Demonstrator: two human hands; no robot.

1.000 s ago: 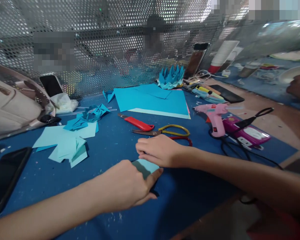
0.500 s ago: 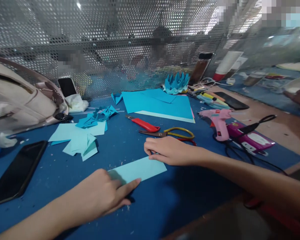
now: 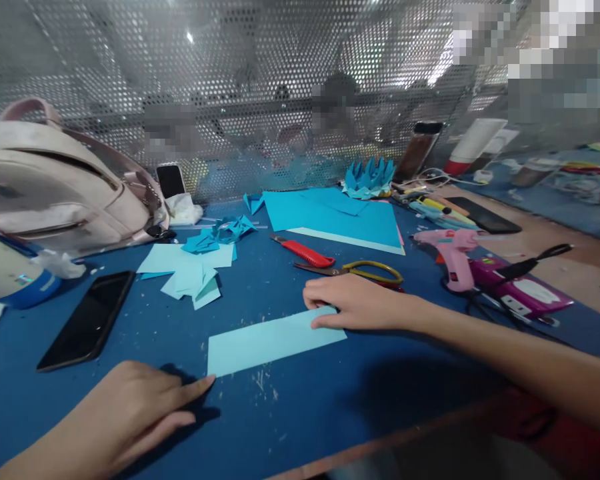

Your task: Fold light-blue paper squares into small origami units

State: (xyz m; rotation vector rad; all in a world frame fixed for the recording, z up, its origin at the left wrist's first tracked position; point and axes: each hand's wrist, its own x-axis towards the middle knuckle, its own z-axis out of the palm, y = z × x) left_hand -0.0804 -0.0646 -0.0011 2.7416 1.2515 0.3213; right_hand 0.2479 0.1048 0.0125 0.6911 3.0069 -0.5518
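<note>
A long light-blue paper strip (image 3: 273, 341) lies flat on the blue table (image 3: 330, 400). My right hand (image 3: 353, 303) presses down on the strip's right end with its fingertips. My left hand (image 3: 135, 410) rests on the table at the strip's left corner, index fingertip just touching that corner. Neither hand grips anything. Yellow-handled scissors (image 3: 353, 270) and a red utility knife (image 3: 305, 252) lie just behind my right hand.
Folded light-blue paper pieces (image 3: 190, 270) sit at left centre, large blue sheets (image 3: 337, 215) and a blue paper crown (image 3: 369, 179) at the back. A black phone (image 3: 87, 319), a pale bag (image 3: 55, 190), a pink glue gun (image 3: 453, 253) and cables (image 3: 520, 267) lie around. A perforated metal screen (image 3: 230, 87) closes the back.
My left hand slid left along the paper, uncovering the strip's full length, and now sits at its left corner. My right hand stayed on the right end. The view shifted right.
</note>
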